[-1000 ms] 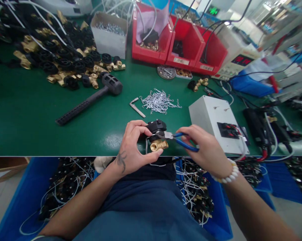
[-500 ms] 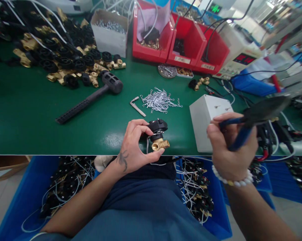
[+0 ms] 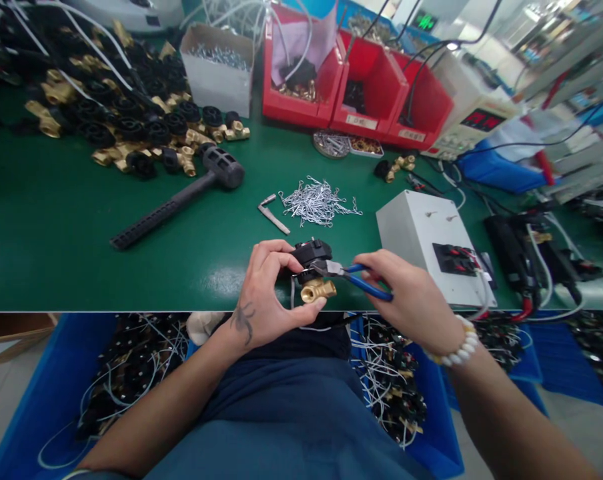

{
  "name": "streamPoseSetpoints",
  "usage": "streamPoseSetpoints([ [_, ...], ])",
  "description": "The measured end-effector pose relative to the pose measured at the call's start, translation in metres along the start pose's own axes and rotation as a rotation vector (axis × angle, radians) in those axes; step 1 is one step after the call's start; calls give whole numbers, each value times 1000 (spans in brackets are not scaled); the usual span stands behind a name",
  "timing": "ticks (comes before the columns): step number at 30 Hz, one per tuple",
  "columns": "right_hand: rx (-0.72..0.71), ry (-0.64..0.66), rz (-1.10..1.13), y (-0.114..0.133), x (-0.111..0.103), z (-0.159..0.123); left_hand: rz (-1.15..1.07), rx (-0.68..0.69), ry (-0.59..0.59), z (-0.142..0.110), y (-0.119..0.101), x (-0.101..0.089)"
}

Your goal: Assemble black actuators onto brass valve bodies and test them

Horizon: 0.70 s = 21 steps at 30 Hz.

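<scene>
Near the front edge of the green bench, my left hand grips a brass valve with a black plastic head on top. Thumb below and fingers above clasp the part. My right hand is closed around the blue handles of a pair of pliers. The plier jaws meet the valve just under its black head, where a wire clip sits; the tips partly hide it. Beyond the valve lies a heap of silver spring clips, with a small bent metal piece beside it.
A black mallet lies at left, before a pile of brass valves. Red bins and a white box of pins stand behind. A grey switch box is at right. Blue crates sit below the bench.
My right hand has swung the pliers left from over the grey box, and their jaws now meet the valve. My left hand holds the valve in nearly the same place.
</scene>
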State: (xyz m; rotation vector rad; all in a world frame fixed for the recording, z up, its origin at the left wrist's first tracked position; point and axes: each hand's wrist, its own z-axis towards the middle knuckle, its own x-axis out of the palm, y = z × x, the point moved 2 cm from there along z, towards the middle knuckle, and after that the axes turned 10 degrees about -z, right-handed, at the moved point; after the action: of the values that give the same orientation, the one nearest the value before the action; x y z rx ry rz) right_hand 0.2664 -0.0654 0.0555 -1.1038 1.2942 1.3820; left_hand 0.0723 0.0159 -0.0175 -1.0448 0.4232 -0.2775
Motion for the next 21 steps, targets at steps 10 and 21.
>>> streamPoseSetpoints([
  [10, -190, 169, 426, 10, 17, 15, -3, 54, -3, 2, -1, 3],
  [21, -249, 92, 428, 10, 11, 19, -9, 29, -11, 2, -1, 2],
])
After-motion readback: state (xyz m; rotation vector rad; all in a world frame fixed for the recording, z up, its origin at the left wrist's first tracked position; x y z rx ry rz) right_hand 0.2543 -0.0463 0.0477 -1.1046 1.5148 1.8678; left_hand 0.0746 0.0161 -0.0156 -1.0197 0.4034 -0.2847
